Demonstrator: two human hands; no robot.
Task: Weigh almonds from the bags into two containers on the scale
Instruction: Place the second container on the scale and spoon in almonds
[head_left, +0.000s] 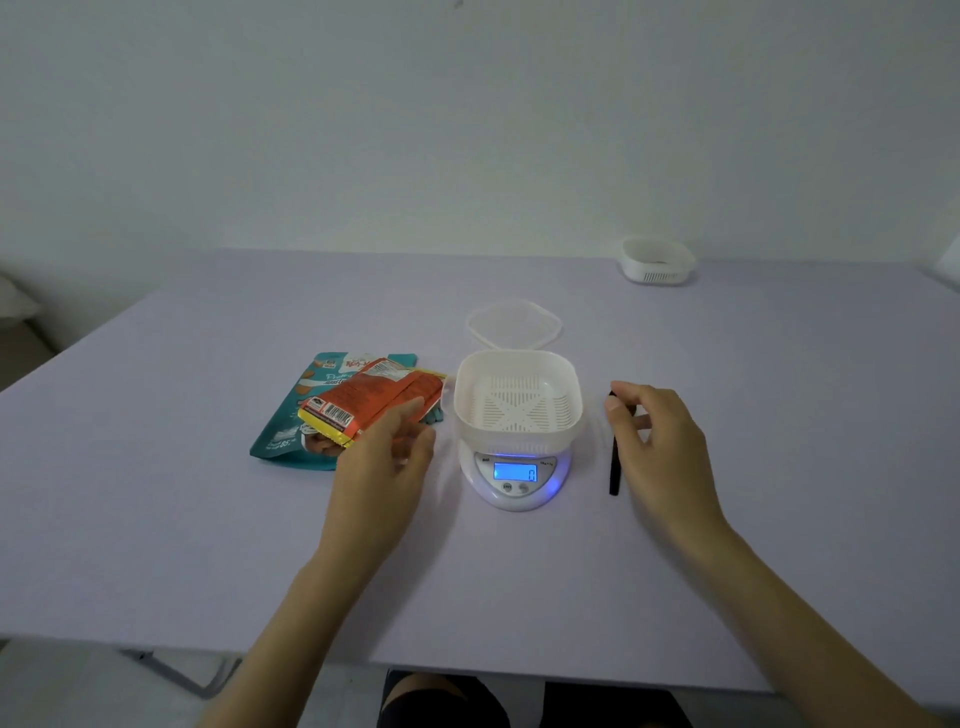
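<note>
At the middle of the lavender table (208, 545) I see the digital scale (514, 491), its blue display (514, 472) lit, facing me and reading zero. A white perforated container (519, 359) sits squarely on its platform with nothing in it. Its translucent lid (514, 325) lies flat just behind. The second white container (655, 274) stands well apart at the far right edge of the table.

To the left of the scale lie the two bags. The teal bag (283, 441) lies flat underneath, long axis running from near-left to far-right, its top end away from me. The orange bag (374, 397) lies across it, tilted up a little. Its long axis also runs near-left to far-right, with the barcoded end nearest me and the far end just beside the container.

My left hand (382, 462) reaches in at the orange bag's right edge. The fingers are loosely spread and only slightly bent, tips at the bag. They are blurred, so I cannot tell whether they touch it.

Right of the scale a thin black utensil (614, 467) lies on the table, long axis pointing almost straight from me to the wall. My right hand (660, 441) pinches its far end between thumb and forefinger, the other fingers curled behind. That end is hidden, so I cannot tell what kind of utensil it is.
</note>
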